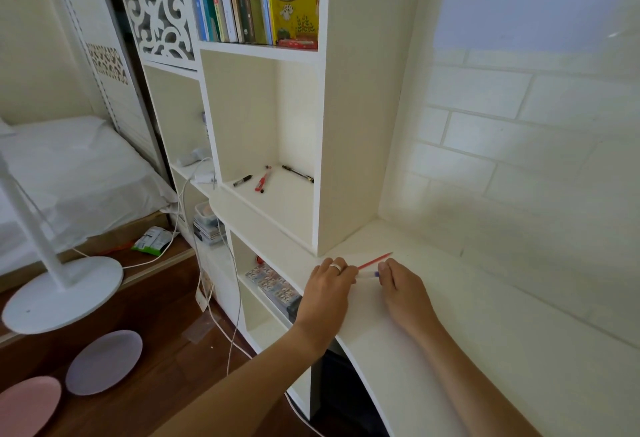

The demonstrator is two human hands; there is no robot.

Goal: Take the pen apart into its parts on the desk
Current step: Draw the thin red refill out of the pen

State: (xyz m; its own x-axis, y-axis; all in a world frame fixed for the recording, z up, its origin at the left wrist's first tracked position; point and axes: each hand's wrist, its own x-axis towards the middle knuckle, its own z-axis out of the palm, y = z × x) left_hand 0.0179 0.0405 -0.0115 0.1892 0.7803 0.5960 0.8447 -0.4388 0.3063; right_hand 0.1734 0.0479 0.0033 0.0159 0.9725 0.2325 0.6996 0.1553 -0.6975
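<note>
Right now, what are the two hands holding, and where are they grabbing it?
A see-through pen barrel, low over the desk. The left hand pinches one end, the right hand the other, by its blue tip. The red refill lies free.

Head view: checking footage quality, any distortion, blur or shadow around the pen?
Head view: wide-angle bending curves the bookshelf and desk edges; soft shadow on the wall; the pen between left hand and right hand looks small and blurred.
</note>
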